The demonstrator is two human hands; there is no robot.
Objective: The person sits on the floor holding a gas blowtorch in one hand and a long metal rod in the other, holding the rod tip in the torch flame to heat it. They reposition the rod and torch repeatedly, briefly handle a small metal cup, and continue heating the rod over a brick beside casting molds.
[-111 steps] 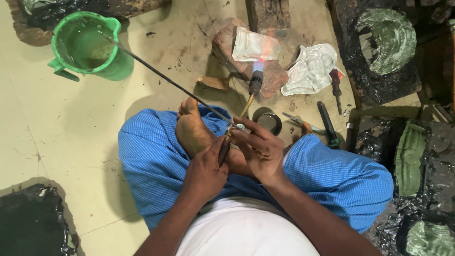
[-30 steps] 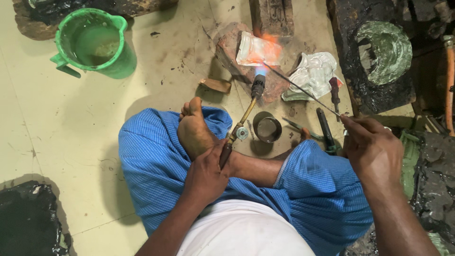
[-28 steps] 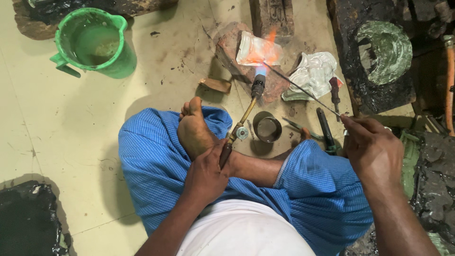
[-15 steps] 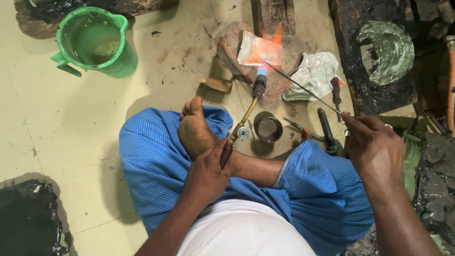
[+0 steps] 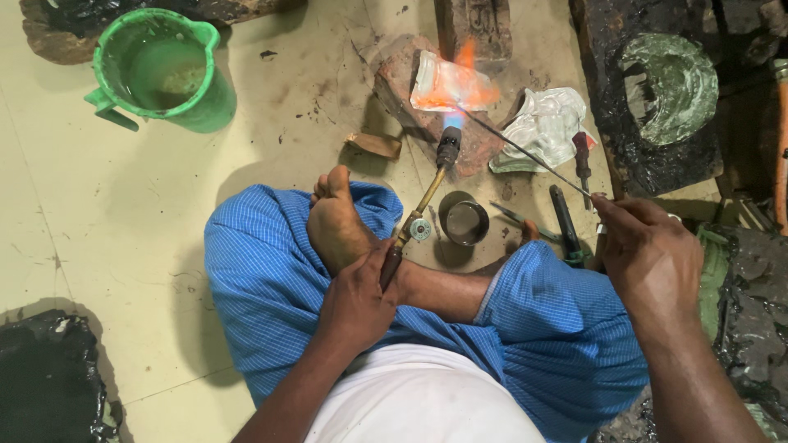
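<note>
Brass torch (image 5: pixel 423 215) in left hand (image 5: pixel 357 295), closed fingers, pointing up-right at flame | right hand (image 5: pixel 648 254) pinching rod (image 5: pixel 525 150), tip up-left into flame

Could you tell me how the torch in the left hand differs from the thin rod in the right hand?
The torch is thick, brass-coloured, with a valve knob and a dark nozzle; the thin rod is a plain, dark, far slimmer wire. The torch gives off a blue flame at its tip; the thin rod gives off none. The left hand wraps the torch's handle; the right hand pinches the rod's end. Both point at the glowing metal piece on the brick.
</note>
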